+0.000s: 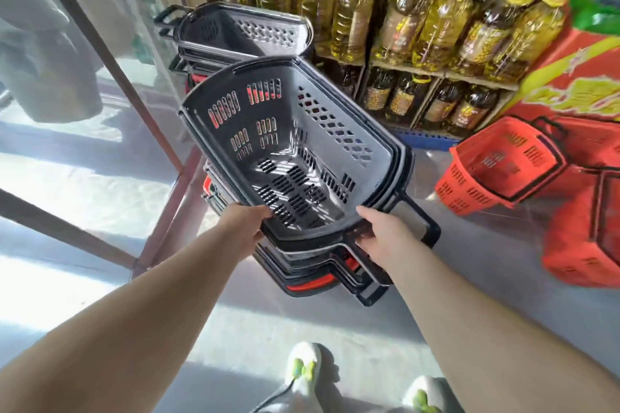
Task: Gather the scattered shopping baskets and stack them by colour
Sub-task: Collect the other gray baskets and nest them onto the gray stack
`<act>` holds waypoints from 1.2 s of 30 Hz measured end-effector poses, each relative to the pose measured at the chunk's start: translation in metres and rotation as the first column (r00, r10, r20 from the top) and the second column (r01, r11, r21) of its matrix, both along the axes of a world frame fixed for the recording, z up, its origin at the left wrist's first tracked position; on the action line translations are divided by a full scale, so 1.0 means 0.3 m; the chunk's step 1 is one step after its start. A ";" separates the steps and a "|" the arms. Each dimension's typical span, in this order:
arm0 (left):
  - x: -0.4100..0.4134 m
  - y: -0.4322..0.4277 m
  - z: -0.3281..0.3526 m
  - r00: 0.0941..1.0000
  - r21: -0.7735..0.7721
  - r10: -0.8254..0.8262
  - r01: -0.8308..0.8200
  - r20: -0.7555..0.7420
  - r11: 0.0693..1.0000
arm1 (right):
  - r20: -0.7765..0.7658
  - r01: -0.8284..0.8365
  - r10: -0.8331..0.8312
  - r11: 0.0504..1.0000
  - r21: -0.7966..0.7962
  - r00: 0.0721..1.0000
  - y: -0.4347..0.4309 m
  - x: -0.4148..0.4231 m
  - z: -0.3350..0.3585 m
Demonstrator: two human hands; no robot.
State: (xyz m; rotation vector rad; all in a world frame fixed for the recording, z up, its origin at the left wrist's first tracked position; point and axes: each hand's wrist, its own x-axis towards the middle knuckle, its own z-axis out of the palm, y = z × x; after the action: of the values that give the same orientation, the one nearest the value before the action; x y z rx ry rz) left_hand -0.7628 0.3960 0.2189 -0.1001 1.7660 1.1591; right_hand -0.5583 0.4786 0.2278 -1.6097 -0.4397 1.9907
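Gripping the grey basket's [268,131] near rim, left hand [246,228] and right hand [380,235] curl their fingers [367,214] round it above a nested stack [315,266].

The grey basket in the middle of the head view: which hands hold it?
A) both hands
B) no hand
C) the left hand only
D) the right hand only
A: the left hand and the right hand each hold the near rim of the grey basket.
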 end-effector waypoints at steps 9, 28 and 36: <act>0.010 -0.003 -0.052 0.991 -0.044 -0.120 0.118 -0.056 0.992 | -0.085 0.005 -0.001 0.999 0.045 0.996 0.021 0.040 -0.073; 1.064 0.616 0.276 0.567 0.037 -0.698 0.787 -0.437 0.616 | 0.733 -0.290 -0.117 0.868 0.404 0.670 0.204 1.201 0.206; 1.631 0.838 0.299 0.382 0.011 -0.766 0.898 -0.517 0.440 | 0.787 -0.266 -0.163 0.884 0.384 0.595 0.319 1.766 0.223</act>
State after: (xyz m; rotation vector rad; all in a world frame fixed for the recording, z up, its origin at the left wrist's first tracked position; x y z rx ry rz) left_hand -0.2736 0.6475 0.3085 1.2536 1.5972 0.6245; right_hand -0.0284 0.5744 0.2946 -2.0822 -1.2214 0.9017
